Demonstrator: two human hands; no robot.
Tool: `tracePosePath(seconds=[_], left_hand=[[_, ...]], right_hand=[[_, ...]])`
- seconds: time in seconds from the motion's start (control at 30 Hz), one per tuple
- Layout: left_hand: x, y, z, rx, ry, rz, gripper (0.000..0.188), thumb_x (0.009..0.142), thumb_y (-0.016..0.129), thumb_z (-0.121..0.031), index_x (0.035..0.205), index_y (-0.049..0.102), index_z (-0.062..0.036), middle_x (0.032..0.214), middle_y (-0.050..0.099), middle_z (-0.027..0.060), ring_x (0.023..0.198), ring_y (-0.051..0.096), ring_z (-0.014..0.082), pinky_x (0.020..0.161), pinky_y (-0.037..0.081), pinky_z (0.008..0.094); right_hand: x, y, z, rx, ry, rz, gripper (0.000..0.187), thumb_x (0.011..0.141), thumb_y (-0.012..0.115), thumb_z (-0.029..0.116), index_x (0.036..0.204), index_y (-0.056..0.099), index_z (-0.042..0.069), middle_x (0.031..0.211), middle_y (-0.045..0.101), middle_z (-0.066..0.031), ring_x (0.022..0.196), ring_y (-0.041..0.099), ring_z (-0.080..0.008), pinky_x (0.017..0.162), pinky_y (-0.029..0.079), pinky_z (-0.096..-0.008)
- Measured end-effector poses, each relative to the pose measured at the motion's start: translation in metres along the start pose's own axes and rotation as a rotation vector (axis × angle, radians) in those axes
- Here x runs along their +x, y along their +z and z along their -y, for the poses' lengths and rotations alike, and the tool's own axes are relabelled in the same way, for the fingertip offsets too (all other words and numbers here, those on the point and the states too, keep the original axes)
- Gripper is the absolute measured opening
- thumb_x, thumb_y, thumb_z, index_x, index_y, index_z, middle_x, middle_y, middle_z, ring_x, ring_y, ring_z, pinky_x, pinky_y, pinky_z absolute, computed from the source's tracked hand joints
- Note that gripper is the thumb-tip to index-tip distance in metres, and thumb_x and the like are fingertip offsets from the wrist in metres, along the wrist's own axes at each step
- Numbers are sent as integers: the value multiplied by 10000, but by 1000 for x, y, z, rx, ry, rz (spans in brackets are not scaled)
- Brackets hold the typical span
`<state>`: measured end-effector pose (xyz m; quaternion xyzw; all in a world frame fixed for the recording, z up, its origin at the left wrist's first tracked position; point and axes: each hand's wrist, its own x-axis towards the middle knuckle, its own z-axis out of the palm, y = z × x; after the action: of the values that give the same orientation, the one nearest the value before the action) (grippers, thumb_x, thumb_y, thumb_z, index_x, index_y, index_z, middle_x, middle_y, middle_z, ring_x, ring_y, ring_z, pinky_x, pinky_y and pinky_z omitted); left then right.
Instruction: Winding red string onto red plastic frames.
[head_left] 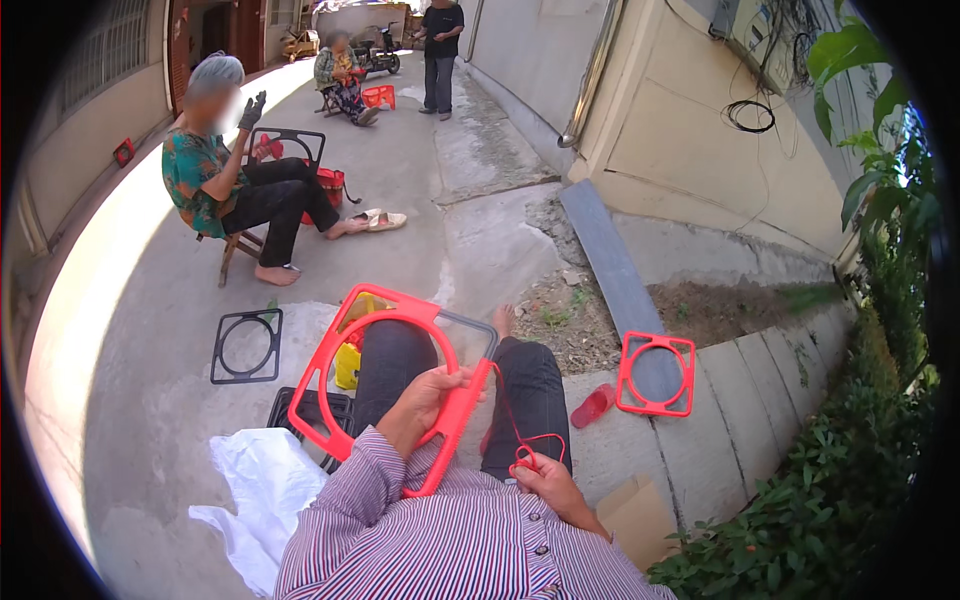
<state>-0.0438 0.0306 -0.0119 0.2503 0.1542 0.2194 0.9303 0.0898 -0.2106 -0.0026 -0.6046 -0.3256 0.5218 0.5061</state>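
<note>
A square frame with a large round opening [386, 291], mostly red with a bare dark grey corner, rests tilted over my lap. My left hand [432, 398] is closed around its right side. From near the grey corner a thin red cord [508, 405] runs down to my right hand [556, 488]. That hand pinches the cord beside my right thigh, where it makes a small loop at my fingers. Whether the red on the frame is wrapped cord or a solid cover, I cannot make out everywhere.
Another red frame [623, 382] lies on a grey plank [607, 255] at right, beside a red shoe [594, 405]. Dark frames [246, 378], a white sack [262, 490] and a yellow bag [347, 366] are at left. A seated person [215, 170] works nearby; others are farther off.
</note>
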Motion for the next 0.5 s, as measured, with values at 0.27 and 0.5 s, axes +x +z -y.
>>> tracePosePath(seconds=[0.27, 0.5], left_hand=[[-16, 44, 3, 390, 88, -136, 169, 903, 563, -117, 1004, 552, 18, 826, 622, 87, 657, 629, 168, 591, 542, 292], [-16, 81, -8, 886, 386, -94, 129, 914, 521, -114, 974, 564, -9, 768, 583, 8, 608, 544, 71, 550, 453, 220]], right_hand=[[14, -4, 1, 254, 75, -4, 134, 934, 578, 208, 881, 561, 87, 633, 503, 34, 516, 406, -38, 466, 302, -183], [13, -9, 2, 380, 88, -8, 121, 939, 567, 199, 892, 556, 88, 618, 488, 32, 498, 380, -44, 452, 283, -193]])
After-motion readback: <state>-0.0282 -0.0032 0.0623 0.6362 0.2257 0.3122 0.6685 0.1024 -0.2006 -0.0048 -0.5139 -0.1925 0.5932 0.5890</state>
